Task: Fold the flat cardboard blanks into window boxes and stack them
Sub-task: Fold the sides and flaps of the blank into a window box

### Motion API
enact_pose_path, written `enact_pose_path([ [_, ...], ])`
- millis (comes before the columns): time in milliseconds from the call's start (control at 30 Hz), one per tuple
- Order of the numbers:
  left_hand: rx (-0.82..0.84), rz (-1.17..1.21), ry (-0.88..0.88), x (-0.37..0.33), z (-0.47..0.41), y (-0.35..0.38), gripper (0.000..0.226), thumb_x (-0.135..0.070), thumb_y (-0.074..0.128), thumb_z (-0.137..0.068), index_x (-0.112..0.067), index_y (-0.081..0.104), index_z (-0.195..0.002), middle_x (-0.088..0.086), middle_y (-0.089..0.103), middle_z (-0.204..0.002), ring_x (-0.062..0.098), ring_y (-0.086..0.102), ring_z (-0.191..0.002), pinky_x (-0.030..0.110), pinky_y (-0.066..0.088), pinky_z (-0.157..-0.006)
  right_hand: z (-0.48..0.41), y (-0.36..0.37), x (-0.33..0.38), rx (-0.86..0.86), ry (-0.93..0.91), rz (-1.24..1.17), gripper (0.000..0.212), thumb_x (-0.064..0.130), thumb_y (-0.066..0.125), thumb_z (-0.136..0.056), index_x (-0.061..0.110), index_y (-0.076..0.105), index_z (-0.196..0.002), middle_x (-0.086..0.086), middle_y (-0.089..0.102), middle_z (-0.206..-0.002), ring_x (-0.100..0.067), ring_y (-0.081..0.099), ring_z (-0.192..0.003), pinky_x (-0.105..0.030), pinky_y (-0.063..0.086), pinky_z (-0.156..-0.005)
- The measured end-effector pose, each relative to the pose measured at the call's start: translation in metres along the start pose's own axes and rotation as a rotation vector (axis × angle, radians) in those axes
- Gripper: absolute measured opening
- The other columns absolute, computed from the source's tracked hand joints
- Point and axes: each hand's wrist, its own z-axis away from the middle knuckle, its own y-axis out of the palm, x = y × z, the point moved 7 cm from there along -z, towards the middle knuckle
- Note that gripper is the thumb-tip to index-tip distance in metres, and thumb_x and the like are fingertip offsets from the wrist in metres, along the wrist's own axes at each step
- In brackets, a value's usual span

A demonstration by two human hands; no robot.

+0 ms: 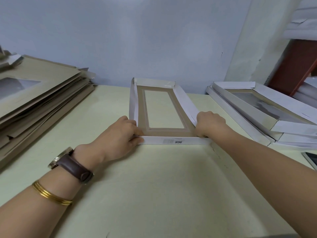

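A partly folded window box (163, 129) lies in the middle of the pale table (154, 186), brown inside with a clear window and white walls standing up. My left hand (120, 134) pinches the near wall's left corner. At the near right corner my right hand (210, 123) is curled round the wall. The near white wall (171, 140) bears a printed label. A pile of flat brown blanks (39, 98) lies at the left. Finished white window boxes (260, 110) are stacked at the right.
A wall rises right behind the table. A phone or tablet corner (311, 160) shows at the right edge. White rolled material (301, 23) sits on a shelf at the upper right, above a dark red panel (295, 66).
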Motion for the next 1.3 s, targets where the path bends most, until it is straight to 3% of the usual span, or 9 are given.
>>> enact_pose_path([
  [133, -0.001, 0.001, -0.002, 0.0, 0.0, 0.0, 0.022, -0.032, 0.058, -0.094, -0.021, 0.067, -0.078, -0.006, 0.05, -0.075, 0.017, 0.038, -0.082, 0.027, 0.035, -0.071, -0.001, 0.003, -0.002, 0.072, -0.015, -0.043, 0.012, 0.004, 0.054, -0.076, 0.012, 0.05, -0.085, -0.002, 0.047, -0.081, -0.016, 0.044, -0.062, -0.024, 0.032, -0.052],
  [300, -0.001, 0.014, -0.001, -0.002, 0.0, -0.001, 0.022, -0.032, 0.058, -0.094, -0.026, 0.061, -0.073, -0.006, 0.049, -0.075, 0.016, 0.037, -0.081, 0.025, 0.032, -0.07, -0.001, 0.009, -0.003, 0.214, -0.065, -0.124, 0.029, -0.001, 0.047, -0.083, 0.002, 0.062, -0.108, -0.013, 0.055, -0.091, -0.023, 0.048, -0.063, -0.025, 0.038, -0.052],
  [400, 0.0, -0.002, 0.005, -0.002, 0.001, -0.001, 0.022, -0.033, 0.058, -0.094, -0.022, 0.066, -0.077, -0.005, 0.05, -0.076, 0.017, 0.038, -0.081, 0.026, 0.034, -0.071, -0.002, 0.009, -0.006, 0.241, -0.1, -0.154, 0.025, -0.004, 0.046, -0.081, 0.0, 0.065, -0.097, -0.015, 0.056, -0.086, -0.028, 0.049, -0.064, -0.025, 0.041, -0.052],
  [533, -0.003, 0.013, 0.014, -0.003, 0.001, -0.003, 0.02, -0.032, 0.058, -0.094, -0.024, 0.067, -0.078, -0.006, 0.049, -0.075, 0.018, 0.039, -0.081, 0.025, 0.032, -0.069, -0.004, 0.006, -0.013, 0.228, -0.139, -0.26, 0.013, 0.002, 0.05, -0.079, 0.01, 0.059, -0.075, -0.012, 0.056, -0.077, -0.025, 0.049, -0.057, -0.022, 0.046, -0.052],
  [733, -0.003, 0.001, 0.006, -0.001, 0.0, -0.002, 0.022, -0.032, 0.058, -0.094, -0.019, 0.069, -0.08, -0.003, 0.052, -0.077, 0.018, 0.04, -0.083, 0.024, 0.03, -0.068, -0.006, 0.009, -0.021, 0.292, -0.152, -0.375, 0.007, 0.012, 0.063, -0.08, 0.013, 0.059, -0.074, -0.003, 0.059, -0.074, -0.016, 0.054, -0.058, -0.016, 0.044, -0.047],
  [933, 0.004, 0.004, 0.006, -0.002, 0.0, -0.002, 0.024, -0.032, 0.058, -0.094, -0.018, 0.067, -0.078, -0.002, 0.052, -0.076, 0.02, 0.04, -0.082, 0.024, 0.029, -0.068, -0.01, 0.012, -0.027, 0.274, -0.106, -0.494, 0.012, -0.001, 0.053, -0.08, 0.007, 0.06, -0.074, -0.011, 0.056, -0.077, -0.028, 0.057, -0.061, -0.031, 0.057, -0.063],
  [1167, 0.008, 0.027, 0.019, -0.003, 0.001, -0.002, 0.022, -0.031, 0.059, -0.094, -0.028, 0.06, -0.072, -0.006, 0.047, -0.072, 0.019, 0.04, -0.08, 0.025, 0.031, -0.069, -0.011, 0.01, -0.026, 0.241, -0.061, -0.495, 0.013, -0.006, 0.053, -0.072, 0.005, 0.059, -0.072, -0.012, 0.051, -0.073, -0.027, 0.05, -0.06, -0.036, 0.058, -0.065],
  [1300, 0.004, 0.024, 0.022, -0.001, 0.001, -0.001, 0.021, -0.031, 0.059, -0.094, -0.023, 0.065, -0.076, -0.005, 0.049, -0.073, 0.019, 0.04, -0.08, 0.027, 0.036, -0.072, -0.011, 0.012, -0.028, 0.269, -0.049, -0.524, 0.015, -0.007, 0.053, -0.075, 0.005, 0.061, -0.076, -0.012, 0.051, -0.076, -0.028, 0.051, -0.065, -0.04, 0.06, -0.071],
])
